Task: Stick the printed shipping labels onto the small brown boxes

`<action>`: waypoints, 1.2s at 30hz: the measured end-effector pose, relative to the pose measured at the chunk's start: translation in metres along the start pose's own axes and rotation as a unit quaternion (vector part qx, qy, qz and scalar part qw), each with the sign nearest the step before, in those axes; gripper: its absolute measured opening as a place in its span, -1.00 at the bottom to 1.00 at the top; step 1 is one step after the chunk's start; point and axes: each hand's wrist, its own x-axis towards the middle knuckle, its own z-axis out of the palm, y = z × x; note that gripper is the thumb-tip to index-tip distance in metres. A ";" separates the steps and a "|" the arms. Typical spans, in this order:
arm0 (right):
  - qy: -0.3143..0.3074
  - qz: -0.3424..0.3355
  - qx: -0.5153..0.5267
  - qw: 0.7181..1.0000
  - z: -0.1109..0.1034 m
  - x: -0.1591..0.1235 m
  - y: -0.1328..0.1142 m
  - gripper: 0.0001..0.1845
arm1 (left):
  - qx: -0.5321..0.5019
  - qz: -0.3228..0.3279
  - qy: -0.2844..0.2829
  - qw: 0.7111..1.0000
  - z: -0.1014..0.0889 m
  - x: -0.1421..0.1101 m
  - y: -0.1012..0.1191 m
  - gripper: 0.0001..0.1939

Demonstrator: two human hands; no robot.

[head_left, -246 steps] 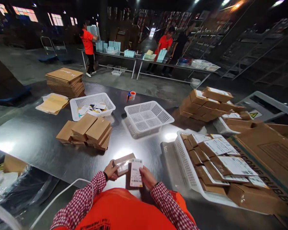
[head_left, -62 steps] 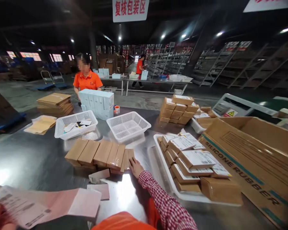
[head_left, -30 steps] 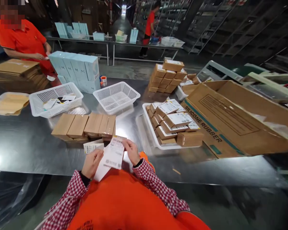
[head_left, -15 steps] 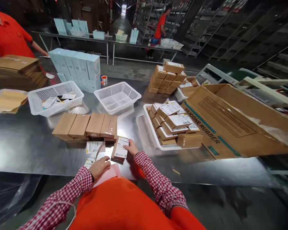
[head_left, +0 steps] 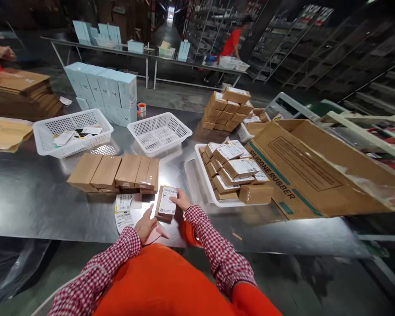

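Note:
My right hand [head_left: 181,200] grips the right side of a small brown cardboard box [head_left: 161,211] near the table's front edge. A white printed shipping label [head_left: 168,200] lies on the box's top. My left hand [head_left: 145,225] is just left of this box, its fingers stretched out over a pinkish sheet [head_left: 158,232]; it holds nothing that I can see. Left of that hand, a strip of printed labels [head_left: 123,215] lies on the table. Behind the labels stands a row of plain brown boxes [head_left: 128,171].
A white basket [head_left: 197,153] at right holds labelled boxes, beside a large carton [head_left: 303,175]. Two more white baskets, one with papers [head_left: 73,117] and one bare [head_left: 159,136], stand behind the row. Light-blue boxes [head_left: 102,90] and stacked brown boxes [head_left: 228,107] are farther back.
My left hand has moved right, closer to the box, uncovering more of the label strip. My right hand stays on the box. The co-worker at left has drawn back toward the picture's edge.

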 end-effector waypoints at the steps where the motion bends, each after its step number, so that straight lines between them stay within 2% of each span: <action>1: -0.006 -0.003 -0.010 1.000 0.000 0.001 -0.004 -0.63 | 0.006 -0.005 0.003 1.000 -0.002 -0.001 0.000 -0.79; 4: -0.015 -0.010 -0.041 0.999 0.003 0.002 -0.012 -0.60 | 0.032 0.013 -0.001 0.999 -0.005 -0.001 0.004 -0.82; 6: -0.015 -0.012 -0.067 0.998 0.004 0.001 -0.016 -0.58 | 0.090 0.044 -0.019 0.995 -0.004 0.002 0.009 -0.82; 9: -0.014 -0.013 -0.113 0.993 0.009 -0.002 -0.020 -0.55 | 0.189 0.091 -0.057 0.976 0.001 0.010 0.018 -0.82; 12: -0.012 -0.019 -0.163 0.986 0.013 -0.005 -0.024 -0.53 | 0.233 0.124 -0.085 0.961 0.005 0.015 0.024 -0.82; 14: -0.003 -0.013 -0.192 0.981 0.013 -0.007 -0.027 -0.45 | 0.261 0.128 -0.100 0.952 0.008 0.016 0.025 -0.82; 17: 0.046 -0.001 -0.257 0.965 0.010 -0.011 -0.029 -0.26 | 0.279 0.117 -0.119 0.946 0.014 0.015 0.026 -0.82; 19: 0.050 -0.053 -0.320 0.945 0.011 -0.014 -0.027 -0.29 | 0.272 0.106 -0.126 0.948 0.017 0.015 0.029 -0.80; 21: -0.004 -0.140 -0.368 0.919 0.015 -0.017 -0.024 -0.38 | 0.260 0.093 -0.139 0.951 0.020 0.016 0.033 -0.77; 23: -0.063 -0.188 -0.384 0.902 0.019 -0.018 -0.020 -0.40 | 0.236 0.078 -0.154 0.956 0.017 0.017 0.037 -0.77; 24: -0.069 -0.180 -0.385 0.902 0.020 -0.017 -0.019 -0.38 | 0.200 0.067 -0.151 0.966 0.014 0.017 0.039 -0.79; 26: -0.022 -0.122 -0.355 0.927 0.018 -0.018 -0.021 -0.35 | 0.097 0.035 -0.109 0.989 0.000 0.014 0.041 -0.84; 28: 0.037 -0.075 -0.242 0.967 0.012 -0.023 -0.028 -0.40 | 0.005 -0.010 -0.043 0.999 -0.021 0.008 0.042 -0.81; 29: 0.033 -0.075 -0.158 0.984 0.009 -0.028 -0.035 -0.43 | -0.020 -0.034 -0.013 0.999 -0.034 0.005 0.042 -0.75; 30: -0.006 -0.093 -0.074 0.993 0.007 -0.034 -0.043 -0.46 | -0.031 -0.057 0.010 0.998 -0.047 0.001 0.043 -0.68; 31: -0.074 -0.123 -0.004 0.990 0.006 -0.041 -0.052 -0.46 | -0.036 -0.076 0.028 0.996 -0.061 -0.002 0.044 -0.63; 33: -0.207 -0.179 0.050 0.961 0.006 -0.054 -0.074 -0.45 | -0.052 -0.101 0.059 0.992 -0.087 -0.007 0.048 -0.58; 34: -0.240 -0.198 0.036 0.950 0.006 -0.059 -0.085 -0.49 | -0.066 -0.107 0.067 0.990 -0.098 -0.009 0.051 -0.58; 36: -0.231 -0.222 -0.004 0.947 0.005 -0.064 -0.108 -0.65 | -0.115 -0.111 0.066 0.985 -0.115 -0.013 0.057 -0.61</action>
